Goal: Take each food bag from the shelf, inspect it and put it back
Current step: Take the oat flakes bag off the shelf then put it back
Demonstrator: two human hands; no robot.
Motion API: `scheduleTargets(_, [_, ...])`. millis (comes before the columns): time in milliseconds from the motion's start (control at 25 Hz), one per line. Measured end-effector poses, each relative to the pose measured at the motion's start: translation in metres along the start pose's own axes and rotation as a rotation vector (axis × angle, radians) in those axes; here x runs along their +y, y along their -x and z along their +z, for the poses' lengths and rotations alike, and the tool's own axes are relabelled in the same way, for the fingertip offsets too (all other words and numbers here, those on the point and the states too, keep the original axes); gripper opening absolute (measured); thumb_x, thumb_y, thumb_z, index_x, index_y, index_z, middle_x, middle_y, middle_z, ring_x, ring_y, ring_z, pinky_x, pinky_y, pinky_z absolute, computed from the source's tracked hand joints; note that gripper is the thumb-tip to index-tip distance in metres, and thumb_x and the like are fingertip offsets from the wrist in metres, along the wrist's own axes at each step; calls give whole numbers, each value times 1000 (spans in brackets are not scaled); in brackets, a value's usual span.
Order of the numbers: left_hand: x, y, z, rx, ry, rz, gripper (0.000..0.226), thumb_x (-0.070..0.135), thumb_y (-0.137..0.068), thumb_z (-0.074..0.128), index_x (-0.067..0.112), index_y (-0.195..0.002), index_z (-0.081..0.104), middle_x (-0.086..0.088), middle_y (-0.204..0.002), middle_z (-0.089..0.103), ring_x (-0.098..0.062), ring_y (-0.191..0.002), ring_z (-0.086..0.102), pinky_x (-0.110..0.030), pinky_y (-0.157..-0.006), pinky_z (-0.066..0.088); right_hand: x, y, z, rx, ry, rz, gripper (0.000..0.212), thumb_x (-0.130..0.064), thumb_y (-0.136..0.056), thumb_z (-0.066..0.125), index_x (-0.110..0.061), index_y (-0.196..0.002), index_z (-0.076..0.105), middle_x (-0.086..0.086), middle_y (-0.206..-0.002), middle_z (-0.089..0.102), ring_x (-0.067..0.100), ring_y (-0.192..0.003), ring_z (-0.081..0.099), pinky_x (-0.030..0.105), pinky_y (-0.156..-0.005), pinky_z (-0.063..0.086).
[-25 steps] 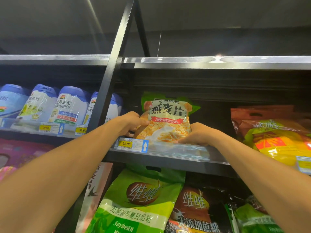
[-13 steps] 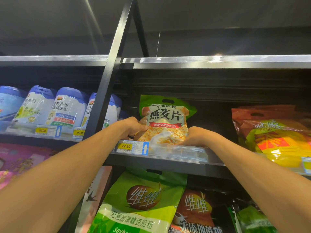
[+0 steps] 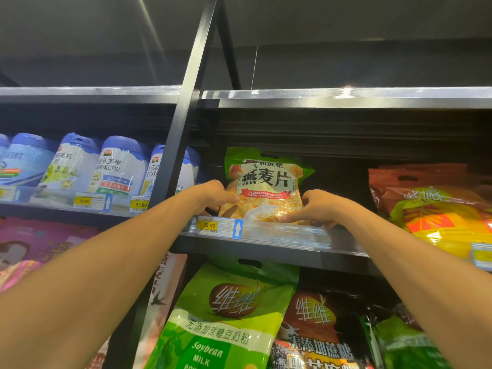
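oat bag (image 3: 266,182) sits straighter now, left hand (image 3: 213,194) at 9 o'clock, right hand (image 3: 319,209) at 3, both gripping it; seat its base flat before you release.

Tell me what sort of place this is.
Most likely a grocery store aisle: a 22.90 price tag on the shelf rail, blue-lidded tins priced 99.00, and a sealed oat bag.

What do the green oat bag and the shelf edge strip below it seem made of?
The oat bag: probably glossy plastic film; it wrinkles and shows white glare. The shelf edge strip: seemingly clear hard plastic; the price label shows through it.
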State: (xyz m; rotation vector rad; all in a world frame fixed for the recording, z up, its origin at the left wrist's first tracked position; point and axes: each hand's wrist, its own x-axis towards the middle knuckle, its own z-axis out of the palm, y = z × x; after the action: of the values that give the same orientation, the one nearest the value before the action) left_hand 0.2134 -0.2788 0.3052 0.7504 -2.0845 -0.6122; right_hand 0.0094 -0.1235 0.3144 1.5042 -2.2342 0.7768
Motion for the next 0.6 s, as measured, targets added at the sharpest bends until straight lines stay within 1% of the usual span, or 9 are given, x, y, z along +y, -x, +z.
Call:
scheduleTargets(80, [1,7,-1,38,-14,33,54,40,-100,68,11,-142,52,-10,-141,63,-30,-126,62,-49,-100,53,1,6,-3,45,-10,-6,84,-72,-69,83,-17,-128,61,0,-119,69,17,-97,65,36,-75,60])
scheduleTargets(120, [0,10,-1,63,-18,61,61,38,-99,69,11,-149,46,-11,-147,58,-30,-129,59,-46,-100,52,0,11,-5,76,6,-12,87,-73,-71,81,-16,-133,58,0,-124,66,16,-98,63,34,-73,57])
scheduleTargets(160, [-1,12,0,86,-17,106,67,35,-99,70,11,-154,41,-12,-152,54,-28,-130,58,-41,-97,52,0,14,-6,109,22,-20,92,-75,-73,78,-15,-138,55,2,-130,64,17,-100,60,34,-76,54])
scheduleTargets(240, [-3,21,1,132,-27,223,70,32,-99,71,14,-157,37,-10,-156,51,-18,-116,56,-24,-81,49,0,20,-7,198,60,-40,97,-79,-75,73,-15,-145,52,7,-142,60,22,-110,58,39,-87,52])
scheduleTargets(280, [-5,26,1,179,-53,294,70,32,-98,72,17,-157,38,-9,-156,52,-14,-112,54,-20,-75,47,-2,27,-6,256,76,-54,98,-80,-75,71,-17,-147,51,8,-146,57,26,-118,58,43,-92,53])
scheduleTargets(320, [-8,31,2,231,-94,358,69,34,-97,72,19,-156,39,-7,-154,53,-13,-111,55,-20,-76,48,1,30,-4,319,84,-59,97,-81,-75,69,-20,-148,50,8,-148,54,28,-126,56,46,-96,53])
scheduleTargets(400, [-13,46,5,323,-190,462,69,37,-95,74,21,-154,43,-4,-154,54,-18,-125,58,-33,-95,54,-2,46,4,473,140,-117,91,-81,-77,66,-26,-147,51,3,-150,50,28,-134,51,50,-98,51])
scheduleTargets(480, [-18,63,7,382,-312,544,72,40,-94,75,20,-156,43,-4,-158,50,-25,-143,48,-46,-115,46,-10,63,12,620,218,-213,84,-77,-80,65,-27,-147,52,-1,-152,49,26,-136,49,50,-101,49])
scheduleTargets(600, [-24,94,5,425,-428,614,77,45,-96,71,21,-160,37,-4,-167,37,-28,-156,29,-49,-125,31,-17,89,20,731,284,-300,79,-69,-83,69,-27,-147,51,0,-155,47,26,-140,48,51,-104,49])
